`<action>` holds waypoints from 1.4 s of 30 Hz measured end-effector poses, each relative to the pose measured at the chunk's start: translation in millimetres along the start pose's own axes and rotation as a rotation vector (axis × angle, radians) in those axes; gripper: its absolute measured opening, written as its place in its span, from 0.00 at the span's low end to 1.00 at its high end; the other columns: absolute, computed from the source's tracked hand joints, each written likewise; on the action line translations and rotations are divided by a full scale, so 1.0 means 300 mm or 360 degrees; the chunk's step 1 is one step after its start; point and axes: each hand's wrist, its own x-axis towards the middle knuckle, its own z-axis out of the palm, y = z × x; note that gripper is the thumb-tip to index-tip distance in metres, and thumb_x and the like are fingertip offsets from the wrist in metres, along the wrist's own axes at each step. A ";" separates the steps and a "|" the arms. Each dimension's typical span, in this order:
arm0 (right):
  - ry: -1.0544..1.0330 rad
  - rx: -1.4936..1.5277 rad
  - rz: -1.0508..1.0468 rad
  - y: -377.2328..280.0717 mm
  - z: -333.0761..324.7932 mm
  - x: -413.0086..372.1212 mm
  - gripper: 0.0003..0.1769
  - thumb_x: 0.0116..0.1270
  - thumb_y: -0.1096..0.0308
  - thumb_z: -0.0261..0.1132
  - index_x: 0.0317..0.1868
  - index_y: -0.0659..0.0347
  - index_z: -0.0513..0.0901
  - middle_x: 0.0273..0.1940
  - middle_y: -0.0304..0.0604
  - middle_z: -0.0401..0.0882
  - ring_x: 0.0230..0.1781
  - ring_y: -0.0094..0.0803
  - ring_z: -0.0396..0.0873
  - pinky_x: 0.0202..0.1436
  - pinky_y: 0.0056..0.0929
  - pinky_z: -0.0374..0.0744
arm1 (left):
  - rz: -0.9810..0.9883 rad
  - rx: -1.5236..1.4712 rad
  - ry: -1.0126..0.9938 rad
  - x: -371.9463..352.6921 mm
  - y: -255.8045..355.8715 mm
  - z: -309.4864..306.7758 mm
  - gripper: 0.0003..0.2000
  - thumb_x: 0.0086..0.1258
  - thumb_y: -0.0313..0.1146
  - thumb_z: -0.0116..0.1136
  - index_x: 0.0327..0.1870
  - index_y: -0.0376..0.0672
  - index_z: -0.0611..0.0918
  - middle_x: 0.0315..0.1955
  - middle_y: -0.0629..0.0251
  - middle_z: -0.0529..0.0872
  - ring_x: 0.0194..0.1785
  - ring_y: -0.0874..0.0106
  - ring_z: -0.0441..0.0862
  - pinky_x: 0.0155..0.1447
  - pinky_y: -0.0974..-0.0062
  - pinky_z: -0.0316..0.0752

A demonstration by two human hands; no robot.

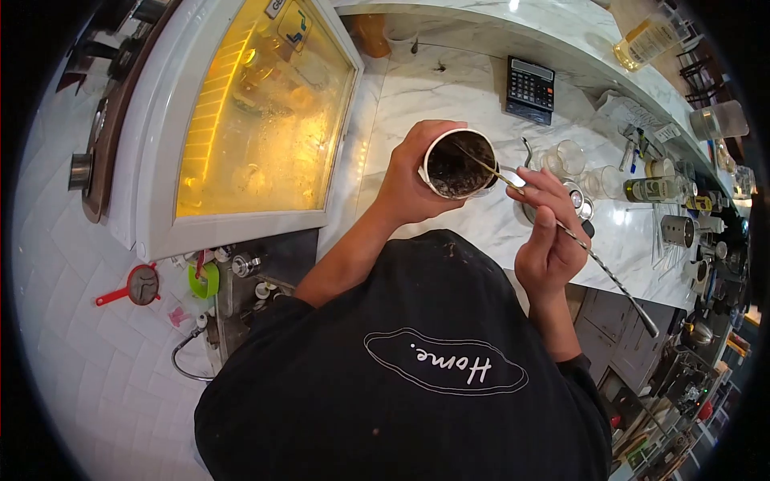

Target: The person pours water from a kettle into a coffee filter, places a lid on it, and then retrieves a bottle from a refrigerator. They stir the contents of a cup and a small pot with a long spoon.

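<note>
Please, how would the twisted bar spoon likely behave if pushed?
The twisted bar spoon looks metallic, so it is probably stiff. Its thin shaft suggests little weight. Held near the middle by the right hand, it may pivot.

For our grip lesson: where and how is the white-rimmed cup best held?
Probably around the outer wall of the cup, just below the rim, coming from the person's left. The opening is round, so a curved grip should suit it, and the twisted stirrer enters from the right. The left hand grips that left side.
</note>
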 end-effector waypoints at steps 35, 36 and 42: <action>-0.0149 0.0093 -0.0087 -0.095 -0.225 -0.057 0.07 0.81 0.72 0.56 0.46 0.63 0.81 0.39 0.45 0.90 0.52 0.49 0.88 0.69 0.60 0.75 | 0.0282 -0.0113 -0.0142 -0.020 0.197 0.137 0.43 0.44 0.25 0.82 0.68 0.37 0.75 0.60 0.49 0.82 0.66 0.57 0.80 0.69 0.61 0.75; -0.0143 0.0110 -0.0076 -0.092 -0.245 -0.062 0.07 0.81 0.72 0.56 0.46 0.64 0.81 0.39 0.46 0.90 0.52 0.49 0.88 0.69 0.60 0.74 | 0.0305 -0.0081 -0.0139 -0.020 0.210 0.152 0.43 0.44 0.25 0.82 0.68 0.37 0.75 0.61 0.49 0.82 0.66 0.57 0.80 0.69 0.61 0.75; -0.0035 0.0276 -0.0060 -0.046 -0.300 -0.118 0.10 0.81 0.73 0.54 0.45 0.66 0.81 0.36 0.50 0.90 0.51 0.49 0.89 0.69 0.61 0.73 | 0.0345 0.0036 -0.0051 -0.052 0.237 0.254 0.43 0.44 0.25 0.83 0.68 0.38 0.74 0.61 0.50 0.81 0.66 0.57 0.80 0.69 0.62 0.75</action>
